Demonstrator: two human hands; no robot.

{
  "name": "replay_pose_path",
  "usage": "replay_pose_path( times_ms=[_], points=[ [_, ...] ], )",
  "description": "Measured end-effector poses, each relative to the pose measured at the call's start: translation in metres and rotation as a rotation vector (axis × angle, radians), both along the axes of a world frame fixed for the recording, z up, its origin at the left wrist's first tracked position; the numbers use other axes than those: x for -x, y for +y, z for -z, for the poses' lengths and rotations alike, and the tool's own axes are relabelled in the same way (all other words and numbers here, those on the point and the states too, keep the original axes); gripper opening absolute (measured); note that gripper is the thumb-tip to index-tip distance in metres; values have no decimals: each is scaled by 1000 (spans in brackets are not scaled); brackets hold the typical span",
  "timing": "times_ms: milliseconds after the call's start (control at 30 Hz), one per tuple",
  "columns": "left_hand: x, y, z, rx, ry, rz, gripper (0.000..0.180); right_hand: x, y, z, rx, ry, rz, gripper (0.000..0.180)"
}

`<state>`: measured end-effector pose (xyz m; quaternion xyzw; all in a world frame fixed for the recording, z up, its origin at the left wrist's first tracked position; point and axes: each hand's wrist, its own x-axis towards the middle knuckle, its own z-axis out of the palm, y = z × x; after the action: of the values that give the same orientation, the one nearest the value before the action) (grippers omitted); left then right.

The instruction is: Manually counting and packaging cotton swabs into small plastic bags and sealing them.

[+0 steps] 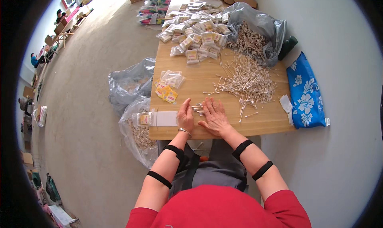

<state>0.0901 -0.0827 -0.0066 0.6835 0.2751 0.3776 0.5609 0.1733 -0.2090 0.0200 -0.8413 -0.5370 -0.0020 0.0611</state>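
A small row of swabs (198, 109) is pressed flat on the bench (223, 126) between the left hand (185, 117) and right hand (214, 115). Both hands are laid open, fingers spread, touching the swabs. A loose swab pile (247, 82) is seen just beyond.

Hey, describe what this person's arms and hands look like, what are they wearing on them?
Both arms are bare below short red sleeves. Each forearm carries two black bands, one near the elbow and one nearer the wrist. The left hand has a thin silver-coloured bracelet at the wrist. The right hand wears nothing visible. No gloves on either hand.
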Motion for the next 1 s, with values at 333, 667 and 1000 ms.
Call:
replay_pose_path(
  times_ms=[333, 667, 1000],
  points=[
    [-6, 9, 6, 187, -104, 52, 37, -17, -10, 10, -506, 388, 200, 64],
    [-19, -17, -3, 247, -112, 156, 44, -8, 26, 13, -1003, 897, 382, 49],
    [-18, -2, 16, 368, -263, 155, 52, -8, 30, 14, -709, 448, 228, 30]
  ],
)
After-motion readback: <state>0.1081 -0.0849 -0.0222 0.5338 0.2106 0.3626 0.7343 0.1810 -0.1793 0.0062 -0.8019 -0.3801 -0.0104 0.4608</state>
